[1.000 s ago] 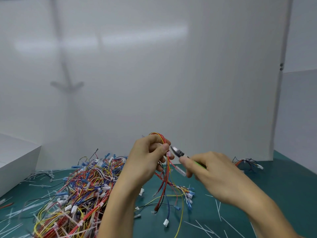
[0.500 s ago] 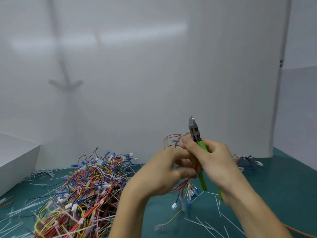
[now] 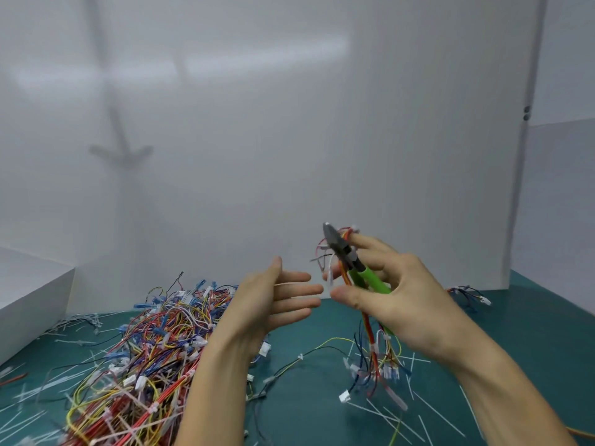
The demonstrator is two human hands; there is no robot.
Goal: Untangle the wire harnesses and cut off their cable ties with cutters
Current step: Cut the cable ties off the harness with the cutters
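Observation:
My right hand (image 3: 399,297) holds green-handled cutters (image 3: 357,268), jaws pointing up and left, together with a wire harness (image 3: 373,346) whose red, orange and yellow wires hang down from the fist to white connectors near the mat. My left hand (image 3: 273,300) hovers just left of it, palm up, fingers spread and empty; a thin white cable tie (image 3: 329,278) shows between the two hands. A big tangled pile of harnesses (image 3: 141,358) lies on the green mat at lower left, partly hidden by my left forearm.
Cut white tie pieces (image 3: 386,410) litter the green mat (image 3: 515,342). A small separate harness (image 3: 467,292) lies at the far right by the white back panel (image 3: 322,123). A white box (image 3: 29,294) stands at the left edge.
My left hand has let go of the harness and opened, moving left. My right hand now holds both harness and cutters, and has shifted right; the cutters tilted leftward.

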